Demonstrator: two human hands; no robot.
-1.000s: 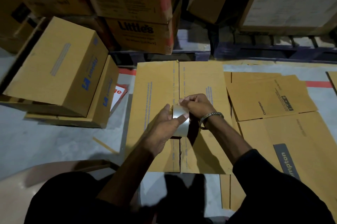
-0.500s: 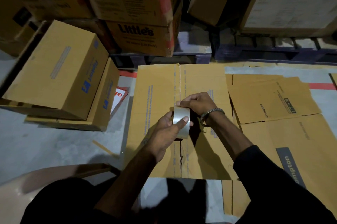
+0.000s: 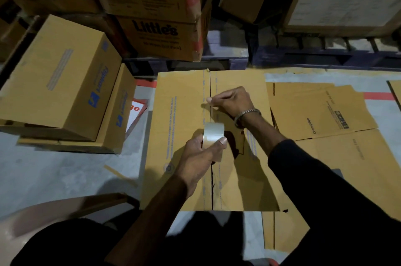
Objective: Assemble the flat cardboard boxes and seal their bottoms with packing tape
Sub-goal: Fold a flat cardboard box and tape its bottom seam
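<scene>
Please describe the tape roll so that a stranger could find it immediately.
Find the big box with two closed flaps in the middle of the floor. Above its centre seam, the left hand grips the tape roll. It is the only round, shiny, clear object among flat brown cardboard.

The tape roll [image 3: 213, 137] sits over the box [image 3: 182, 135] seam, assembled boxes [image 3: 58, 83] left, flat cardboard [image 3: 314, 111] right.

Left hand [image 3: 200, 155] grips tape roll [image 3: 213, 136]; right hand [image 3: 231, 101] pinches tape end over box [image 3: 182, 135] seam.

matt brown cardboard box [image 3: 184, 135]; glossy clear plastic tape roll [image 3: 213, 135]; shiny metal bracelet [image 3: 247, 113]
</scene>
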